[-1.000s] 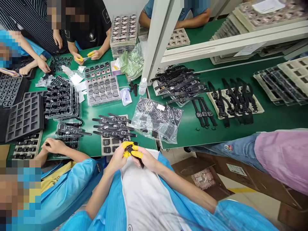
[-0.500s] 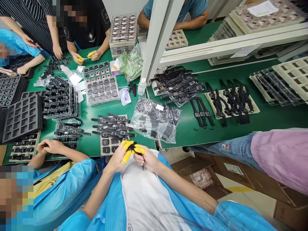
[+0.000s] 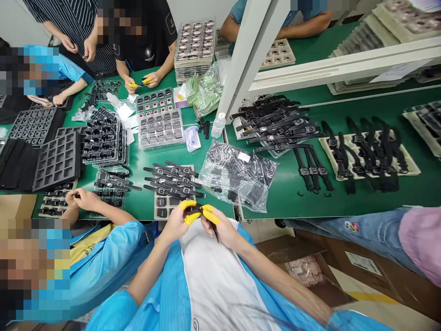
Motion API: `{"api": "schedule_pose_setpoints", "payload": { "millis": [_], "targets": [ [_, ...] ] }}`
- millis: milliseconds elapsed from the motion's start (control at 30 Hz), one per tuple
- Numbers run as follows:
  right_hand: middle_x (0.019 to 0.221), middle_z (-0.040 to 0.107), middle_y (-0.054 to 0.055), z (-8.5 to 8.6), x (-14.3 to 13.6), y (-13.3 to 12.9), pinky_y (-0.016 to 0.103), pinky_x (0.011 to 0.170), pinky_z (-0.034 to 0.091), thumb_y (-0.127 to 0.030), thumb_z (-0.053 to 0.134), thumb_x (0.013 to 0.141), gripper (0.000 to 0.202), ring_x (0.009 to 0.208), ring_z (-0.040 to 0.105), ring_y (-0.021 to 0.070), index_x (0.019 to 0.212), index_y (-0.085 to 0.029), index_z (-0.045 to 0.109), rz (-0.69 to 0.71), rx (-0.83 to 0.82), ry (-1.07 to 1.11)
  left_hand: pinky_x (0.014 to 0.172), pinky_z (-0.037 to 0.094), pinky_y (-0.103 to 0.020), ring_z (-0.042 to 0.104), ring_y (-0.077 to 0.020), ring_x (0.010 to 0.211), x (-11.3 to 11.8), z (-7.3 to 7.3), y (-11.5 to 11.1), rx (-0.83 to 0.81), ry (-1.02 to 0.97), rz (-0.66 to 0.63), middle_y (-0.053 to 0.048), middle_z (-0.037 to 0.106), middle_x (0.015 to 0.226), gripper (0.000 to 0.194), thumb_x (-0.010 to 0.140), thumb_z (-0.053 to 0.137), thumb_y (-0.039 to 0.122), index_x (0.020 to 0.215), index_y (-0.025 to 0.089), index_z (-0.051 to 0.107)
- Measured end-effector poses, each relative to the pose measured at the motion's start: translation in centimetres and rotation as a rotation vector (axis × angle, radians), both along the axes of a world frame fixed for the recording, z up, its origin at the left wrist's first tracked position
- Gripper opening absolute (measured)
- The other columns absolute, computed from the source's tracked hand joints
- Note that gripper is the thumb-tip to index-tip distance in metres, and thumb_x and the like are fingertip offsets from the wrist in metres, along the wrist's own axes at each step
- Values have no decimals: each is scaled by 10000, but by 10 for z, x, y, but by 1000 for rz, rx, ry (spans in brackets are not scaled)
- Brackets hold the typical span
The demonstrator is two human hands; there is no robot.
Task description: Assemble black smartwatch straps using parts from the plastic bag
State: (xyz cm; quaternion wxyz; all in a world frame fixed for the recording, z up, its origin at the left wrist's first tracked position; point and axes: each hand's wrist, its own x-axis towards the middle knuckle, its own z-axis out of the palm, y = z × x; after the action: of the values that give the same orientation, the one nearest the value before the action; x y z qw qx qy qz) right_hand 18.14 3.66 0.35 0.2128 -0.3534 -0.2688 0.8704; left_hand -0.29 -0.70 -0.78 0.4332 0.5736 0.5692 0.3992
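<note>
Both my hands are together at the table's near edge, wearing yellow finger cots. In my left hand (image 3: 176, 224), thumb and fingers close around a dark watch body (image 3: 192, 210). My right hand (image 3: 222, 226) pinches the black strap beside it, and the loose strap end hangs below those fingers. The fingers cover the joint between strap and body. Just beyond my left hand, several black-strapped watches (image 3: 172, 180) lie across a pale tray (image 3: 156, 207). A clear bag (image 3: 237, 172) of black parts rests beyond my right hand.
A clear bottle (image 3: 218, 125) stands behind the bag. Strapped watches are heaped (image 3: 275, 122) at right, near another loaded tray (image 3: 324, 149). A white post (image 3: 255, 50) rises from the table. Co-workers sit at left and far side; a person in pink stands at right.
The whole view has shifted, so the table's things appear farther right. My hands still hold the watch and strap, with more of the watch body showing between my fingers.
</note>
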Motion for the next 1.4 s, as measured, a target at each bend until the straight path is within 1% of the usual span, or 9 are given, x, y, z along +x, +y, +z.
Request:
{"api": "schedule_pose_setpoints", "payload": {
  "millis": [167,267,367,433,533,667,900,1133,1400],
  "targets": [
    [560,354,-89,-1,2,4,226,407,148,-630,637,861,443,433,202,67,781,-225,476,227,-68,-8,809,616,-361,736,-207,878,12,-9,6,-1,-357,405,-86,754,1011,319,908,746,467,1054,195,664],
    [569,346,-95,-2,8,9,233,415,81,-620,648,862,420,443,152,64,850,-218,526,330,-85,-51,708,629,-341,734,-167,709,-2,-2,17,9,-501,677,-63,779,1010,357,911,742,496,1064,214,583],
    [569,400,-86,-2,11,14,230,407,150,-599,670,858,412,434,224,66,827,-218,517,322,-8,-100,707,642,-356,733,-162,661,-24,9,26,82,-478,833,-69,792,1038,415,869,784,513,1061,217,565],
    [607,478,-73,1,9,16,224,420,233,-565,714,838,401,438,320,69,850,-220,510,221,63,-120,784,650,-381,766,-195,766,-32,14,27,54,-372,730,-87,795,1070,381,888,772,469,1118,210,612],
    [662,548,-63,8,1,16,219,447,290,-526,728,843,377,452,390,71,919,-222,518,87,111,-95,952,620,-401,759,-236,1031,-28,17,20,-20,-97,313,-103,775,1185,283,952,669,281,1226,211,681],
    [577,551,-63,14,-10,14,218,419,240,-511,690,866,344,412,350,67,873,-215,515,122,92,8,1058,569,-427,679,-244,1224,-13,10,10,71,181,-84,-91,714,1327,558,859,507,29,1357,234,650],
    [444,434,-103,13,-11,10,211,389,211,-481,743,817,361,385,242,67,801,-227,486,49,-56,106,1065,554,-419,635,-237,1254,-6,2,6,179,263,-151,-106,669,1321,652,840,426,-11,1430,232,559],
    [489,384,-113,17,-12,12,195,397,155,-492,787,755,417,406,209,49,805,-224,471,-21,-211,141,1102,519,-406,579,-237,1295,-5,13,8,138,194,-213,-133,576,1381,525,1011,410,111,1518,239,456],
    [492,317,-135,7,-10,12,182,413,133,-462,754,757,412,428,141,43,786,-237,410,92,-205,44,1038,550,-503,582,-314,1220,-16,22,9,119,522,-344,-166,611,1248,449,981,504,217,1426,168,536]
  ]
}}
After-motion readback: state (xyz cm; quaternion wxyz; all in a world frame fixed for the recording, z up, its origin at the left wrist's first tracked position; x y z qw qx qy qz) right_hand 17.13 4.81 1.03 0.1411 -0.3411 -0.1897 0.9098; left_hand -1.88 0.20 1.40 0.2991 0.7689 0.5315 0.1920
